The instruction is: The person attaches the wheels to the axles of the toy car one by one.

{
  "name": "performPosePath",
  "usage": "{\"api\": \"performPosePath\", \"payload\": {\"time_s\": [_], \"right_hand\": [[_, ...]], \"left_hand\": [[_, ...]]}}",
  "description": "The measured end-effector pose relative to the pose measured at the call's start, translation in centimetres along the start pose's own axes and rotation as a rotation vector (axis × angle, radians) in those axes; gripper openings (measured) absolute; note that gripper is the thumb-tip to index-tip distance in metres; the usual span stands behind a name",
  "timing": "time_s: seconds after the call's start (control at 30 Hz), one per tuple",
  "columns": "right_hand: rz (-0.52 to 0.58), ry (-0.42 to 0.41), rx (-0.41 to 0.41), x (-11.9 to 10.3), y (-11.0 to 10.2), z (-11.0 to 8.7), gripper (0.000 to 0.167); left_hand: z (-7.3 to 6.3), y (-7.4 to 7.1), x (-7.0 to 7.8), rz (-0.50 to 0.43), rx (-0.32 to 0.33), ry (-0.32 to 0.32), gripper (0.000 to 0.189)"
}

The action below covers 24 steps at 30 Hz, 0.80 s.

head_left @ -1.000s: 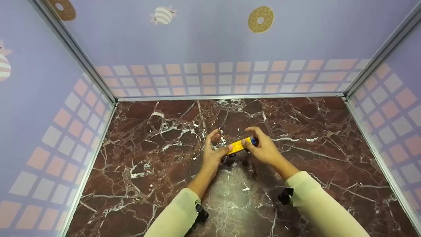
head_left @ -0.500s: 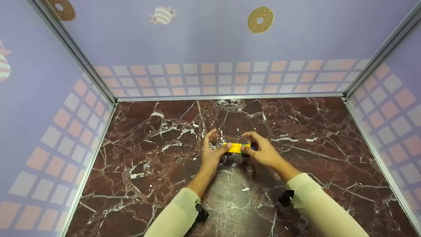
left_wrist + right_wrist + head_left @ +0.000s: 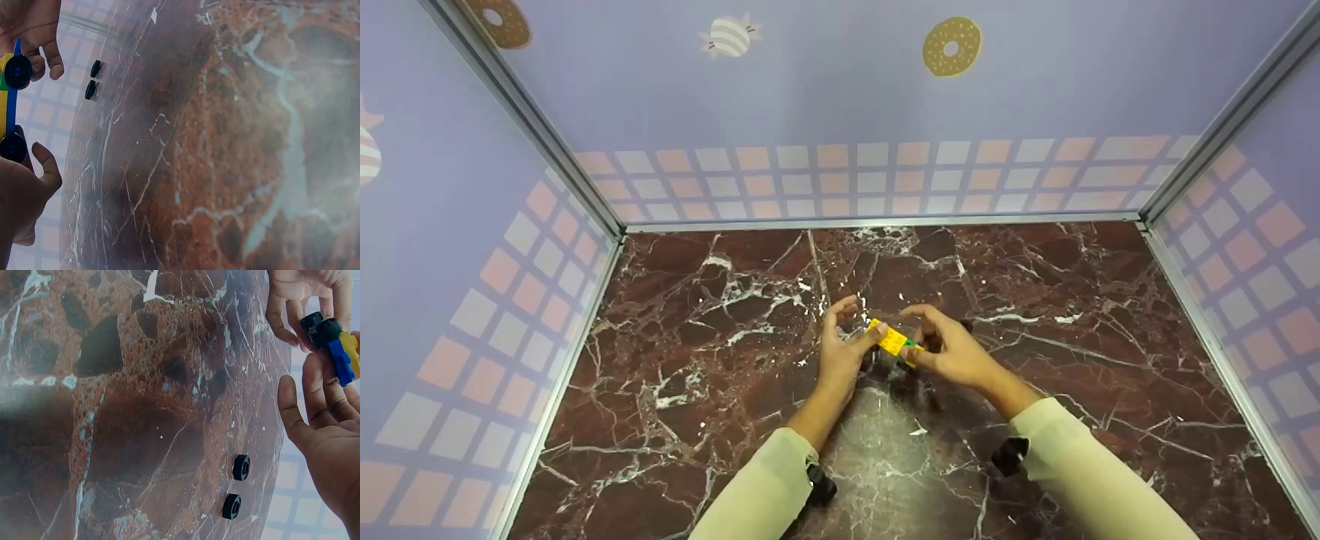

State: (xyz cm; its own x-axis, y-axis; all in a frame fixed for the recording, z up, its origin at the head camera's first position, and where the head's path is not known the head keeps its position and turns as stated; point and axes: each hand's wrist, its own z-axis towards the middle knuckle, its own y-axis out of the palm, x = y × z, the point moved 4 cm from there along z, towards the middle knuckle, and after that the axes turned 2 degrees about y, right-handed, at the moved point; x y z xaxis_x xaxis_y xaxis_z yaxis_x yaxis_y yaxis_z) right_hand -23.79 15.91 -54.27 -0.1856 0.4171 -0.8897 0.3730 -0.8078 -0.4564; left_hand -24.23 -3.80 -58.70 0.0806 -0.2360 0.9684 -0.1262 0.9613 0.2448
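Note:
A small toy car of building bricks, yellow on top with a bit of green, is held above the table between both hands. Its blue base and black wheels show in the wrist views. My left hand pinches the car's left end, thumb on the yellow studs. At the other end my right hand grips it, thumb on top and fingers around the far side. Two loose black wheels stand on the table, close to each other.
The dark red marbled tabletop spreads around the hands. Purple panels with pink and white squares enclose it: a back wall, a left wall and a right wall.
The car has turned clockwise as seen from above, its right end swinging towards the person. My right hand has shifted slightly left and nearer. The left hand has barely moved.

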Motion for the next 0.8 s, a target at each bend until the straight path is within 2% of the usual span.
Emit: {"api": "performPosePath", "payload": {"time_s": [0.23,0.37,0.6,0.8], "right_hand": [[0.031,-0.009,-0.011,-0.4,0.6,-0.2,0.070],[0.049,-0.007,-0.013,-0.5,0.9,-0.4,0.076],[0.089,-0.001,-0.014,-0.4,1.4,-0.4,0.079],[0.114,0.009,0.001,-0.5,1.6,-0.5,0.084]], "left_hand": [[0.1,0.4,0.0,-0.072,-0.010,0.004,0.065],[-0.1,0.6,0.1,-0.070,-0.013,-0.005,0.063],[-0.4,1.3,0.1,-0.112,-0.042,-0.074,0.051],[-0.4,1.5,0.2,-0.102,-0.038,-0.067,0.044]]}}
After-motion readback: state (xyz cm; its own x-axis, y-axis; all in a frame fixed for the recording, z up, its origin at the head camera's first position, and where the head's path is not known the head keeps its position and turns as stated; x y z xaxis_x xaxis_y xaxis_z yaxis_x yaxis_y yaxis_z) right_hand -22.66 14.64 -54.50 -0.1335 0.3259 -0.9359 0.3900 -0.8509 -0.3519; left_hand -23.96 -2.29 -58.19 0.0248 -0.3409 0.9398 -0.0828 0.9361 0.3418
